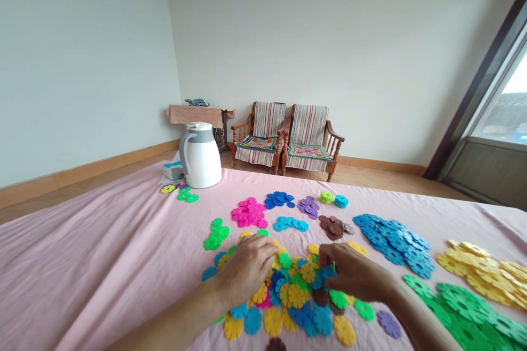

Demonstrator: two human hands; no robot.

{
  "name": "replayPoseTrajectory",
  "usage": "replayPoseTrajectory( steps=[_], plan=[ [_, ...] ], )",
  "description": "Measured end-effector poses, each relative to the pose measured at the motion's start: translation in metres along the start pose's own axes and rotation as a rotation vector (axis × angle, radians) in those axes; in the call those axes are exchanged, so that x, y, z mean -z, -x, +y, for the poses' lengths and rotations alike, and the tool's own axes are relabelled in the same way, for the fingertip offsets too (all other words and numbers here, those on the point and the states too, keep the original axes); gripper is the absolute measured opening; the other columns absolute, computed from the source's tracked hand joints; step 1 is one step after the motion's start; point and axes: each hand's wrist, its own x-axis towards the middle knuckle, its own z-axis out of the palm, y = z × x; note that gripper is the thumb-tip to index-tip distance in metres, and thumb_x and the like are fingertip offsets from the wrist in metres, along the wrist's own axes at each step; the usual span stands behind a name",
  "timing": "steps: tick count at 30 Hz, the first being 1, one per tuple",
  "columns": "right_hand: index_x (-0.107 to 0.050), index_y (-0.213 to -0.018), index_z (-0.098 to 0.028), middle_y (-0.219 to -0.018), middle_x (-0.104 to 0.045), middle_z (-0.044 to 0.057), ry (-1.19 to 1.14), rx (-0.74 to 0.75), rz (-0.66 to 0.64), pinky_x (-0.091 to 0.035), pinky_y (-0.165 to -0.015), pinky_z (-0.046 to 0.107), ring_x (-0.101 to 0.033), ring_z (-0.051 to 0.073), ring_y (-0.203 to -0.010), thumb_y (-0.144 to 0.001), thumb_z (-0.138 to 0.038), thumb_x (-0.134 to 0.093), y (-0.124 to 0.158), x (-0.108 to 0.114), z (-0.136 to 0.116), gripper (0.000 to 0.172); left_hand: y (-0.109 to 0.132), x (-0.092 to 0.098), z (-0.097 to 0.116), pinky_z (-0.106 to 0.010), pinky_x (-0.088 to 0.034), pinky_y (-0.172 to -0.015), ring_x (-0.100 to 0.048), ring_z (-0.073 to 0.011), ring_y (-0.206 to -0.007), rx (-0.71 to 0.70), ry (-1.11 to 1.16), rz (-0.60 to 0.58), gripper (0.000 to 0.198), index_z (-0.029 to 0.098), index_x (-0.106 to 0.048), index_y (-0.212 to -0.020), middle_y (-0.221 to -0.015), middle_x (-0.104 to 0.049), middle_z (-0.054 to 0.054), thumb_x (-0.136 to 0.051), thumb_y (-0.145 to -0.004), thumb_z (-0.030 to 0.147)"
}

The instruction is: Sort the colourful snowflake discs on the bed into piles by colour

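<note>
A mixed heap of plastic snowflake discs (pixel 294 299) in yellow, blue, green and pink lies on the pink cloth (pixel 102 252) right before me. My left hand (pixel 247 269) rests palm down on the heap's left side, fingers curled over the discs. My right hand (pixel 349 274) is on the heap's right side, its fingers pinched on a blue disc (pixel 327 277). What the left fingers hold is hidden.
Sorted piles lie around: pink (pixel 249 213), dark blue (pixel 279 199), purple (pixel 308 207), brown (pixel 334 226), light green (pixel 217 233), a big blue pile (pixel 395 237), yellow (pixel 486 269), green (pixel 469 307). A white jug (pixel 201 156) stands far left. Two wooden chairs (pixel 288 140) stand by the wall.
</note>
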Motion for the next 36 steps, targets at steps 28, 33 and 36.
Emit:
replayPoseTrajectory(
  steps=[28, 33, 36],
  plan=[
    [-0.060, -0.074, -0.020, -0.078, -0.062, 0.001, -0.064, -0.021, 0.018, -0.037, -0.065, 0.026, -0.053, 0.016, -0.074, -0.062, -0.017, -0.055, -0.005, 0.001, 0.010, 0.013, 0.000, 0.000, -0.001, -0.035, -0.041, -0.088, -0.053, -0.0189, -0.095, 0.017, 0.023, -0.020, 0.026, 0.024, -0.063, -0.105, -0.099, -0.063, -0.002, -0.049, -0.086, 0.013],
    [-0.060, -0.078, -0.021, -0.083, -0.061, 0.001, -0.033, -0.038, -0.058, -0.037, -0.068, 0.026, -0.052, 0.017, -0.079, -0.060, -0.017, -0.056, 0.000, 0.000, 0.003, 0.019, -0.001, 0.002, -0.003, -0.035, -0.040, -0.090, -0.054, -0.0182, -0.095, 0.021, 0.051, 0.048, 0.023, 0.023, -0.063, -0.103, -0.100, -0.064, -0.002, -0.052, -0.085, 0.014],
    [-0.058, -0.075, -0.021, -0.079, -0.058, 0.000, -0.023, -0.019, -0.065, -0.035, -0.064, 0.024, -0.051, 0.015, -0.075, -0.059, -0.017, -0.056, 0.000, 0.002, 0.005, 0.017, -0.002, 0.005, -0.005, -0.035, -0.039, -0.091, -0.054, -0.0185, -0.095, 0.034, 0.068, 0.094, 0.020, 0.023, -0.064, -0.101, -0.097, -0.065, -0.002, -0.052, -0.086, 0.017]
  ],
)
